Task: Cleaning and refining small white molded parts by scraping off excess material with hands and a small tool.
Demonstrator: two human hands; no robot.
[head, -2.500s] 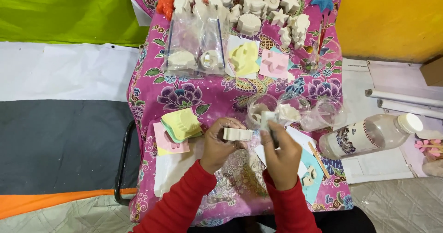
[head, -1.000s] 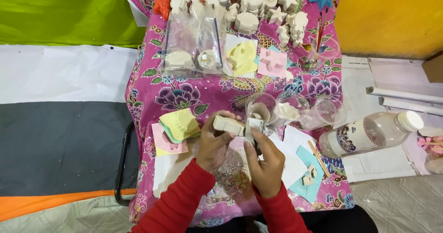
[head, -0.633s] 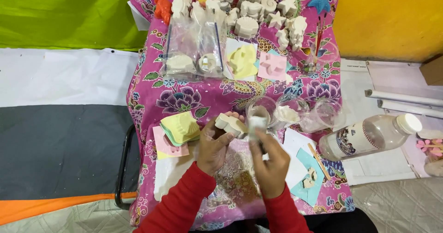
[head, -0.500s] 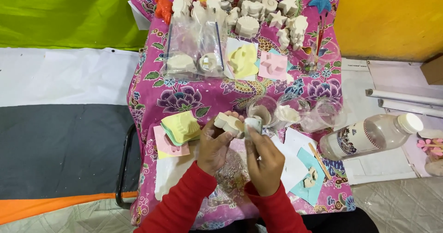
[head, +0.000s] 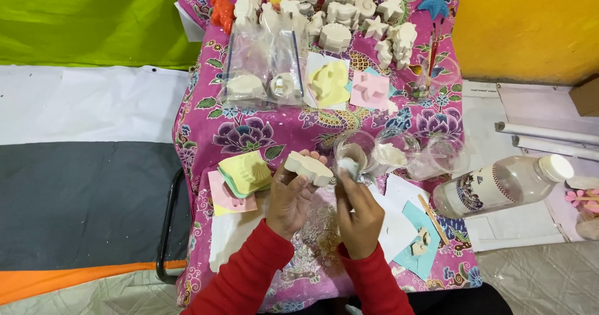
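My left hand (head: 289, 197) grips a white plaster cast (head: 309, 168), an oblong moulded piece, just above the pink floral tablecloth (head: 206, 124). My right hand (head: 357, 212) is closed on a small pale piece (head: 348, 166), held against the right end of the cast; what that piece is I cannot tell. Both sleeves are red. Right behind the hands stand three clear plastic cups (head: 399, 152), the left one holding a grey-white mix.
Yellow, green and pink moulds (head: 244, 172) are stacked left of my hands. Bagged casts (head: 262, 81), yellow and pink moulds and several white plaster figures (head: 349, 9) fill the far side. A plastic bottle (head: 502, 184) lies right. Paper sheets, blue card and a wooden stick (head: 429, 212) lie nearby.
The plaster cast has shifted and tilted in my left hand. My right hand has drawn in from the right and now works with a small piece at the cast's end.
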